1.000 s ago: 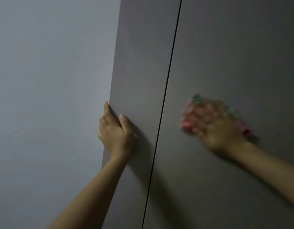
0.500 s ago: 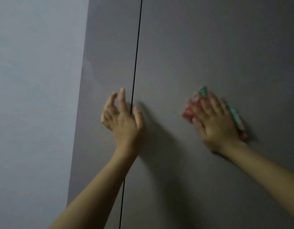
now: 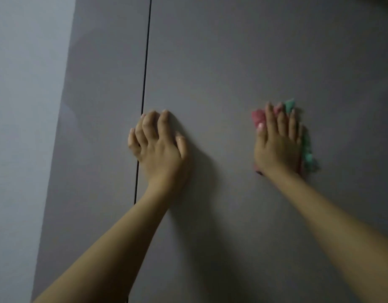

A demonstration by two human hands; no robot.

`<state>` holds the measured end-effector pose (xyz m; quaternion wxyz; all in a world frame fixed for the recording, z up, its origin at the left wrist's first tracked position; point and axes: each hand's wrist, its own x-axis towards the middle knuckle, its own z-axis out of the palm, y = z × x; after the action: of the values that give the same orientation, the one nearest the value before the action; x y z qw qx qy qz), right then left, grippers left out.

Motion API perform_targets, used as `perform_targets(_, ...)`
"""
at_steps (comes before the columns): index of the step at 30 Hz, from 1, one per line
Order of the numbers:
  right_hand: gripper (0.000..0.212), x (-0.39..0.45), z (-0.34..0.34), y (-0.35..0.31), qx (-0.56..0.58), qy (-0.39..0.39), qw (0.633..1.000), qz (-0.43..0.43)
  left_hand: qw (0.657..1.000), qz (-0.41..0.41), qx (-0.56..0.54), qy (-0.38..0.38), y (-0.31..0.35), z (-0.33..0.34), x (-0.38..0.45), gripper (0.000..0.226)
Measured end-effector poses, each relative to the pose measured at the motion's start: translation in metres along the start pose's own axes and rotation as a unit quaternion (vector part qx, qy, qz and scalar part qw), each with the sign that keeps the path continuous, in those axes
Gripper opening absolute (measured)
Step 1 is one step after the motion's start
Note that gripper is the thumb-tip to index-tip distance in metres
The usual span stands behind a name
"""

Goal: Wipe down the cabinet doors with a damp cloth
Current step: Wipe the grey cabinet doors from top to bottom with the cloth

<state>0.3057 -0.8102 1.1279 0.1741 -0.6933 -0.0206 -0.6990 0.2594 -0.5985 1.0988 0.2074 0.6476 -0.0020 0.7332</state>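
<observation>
Forearms: we see both reaching up from the bottom edge toward the door seam [image 3: 145,84], bare, well apart.
Left hand [image 3: 158,141]: flat, fingers spread, grasping nothing; it lies over the seam, bracing the wide door [image 3: 221,62] just right of it.
What changed (left): a second ago this hand hooked the outer edge of the narrow door [image 3: 105,106], far left of the seam. It has crossed onto the seam.
Right hand [image 3: 278,145]: palm pressing the cloth [image 3: 307,154] against the wide door, well right of the seam; fingers extended, not clenched.
Cloth: pink and green, bunched, edges showing beside the fingers and wrist.
What changed (right): earlier motion blur is gone; the hand sits sharp, at much the same height.
Meaning: we judge the wiping has moved to the wide door, the left hand steadying it.
Wall [image 3: 25,127]: pale, farthest left of the seam.
</observation>
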Motion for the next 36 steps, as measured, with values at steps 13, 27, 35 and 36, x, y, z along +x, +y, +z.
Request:
perform_targets(13,0.061,0.017,-0.004,0.041,0.004,-0.015,0.999,-0.05,0.999,0.015,-0.025,-0.042,0.026,-0.009,-0.011,0.065)
perform_targets(27,0.054,-0.013,-0.017,0.151,0.013,0.002,0.993,-0.118,0.994,0.072,-0.017,-0.082,0.161,0.067,-0.073,0.061)
perform_targets(35,0.052,-0.029,-0.033,0.268,-0.021,-0.064,0.954,-0.291,0.988,0.126,0.056,-0.067,0.172,0.086,-0.084,0.063)
perform_targets(36,0.054,-0.016,-0.032,0.271,-0.018,-0.054,0.977,-0.206,0.988,0.124,0.06,-0.068,0.172,0.086,-0.084,0.064)
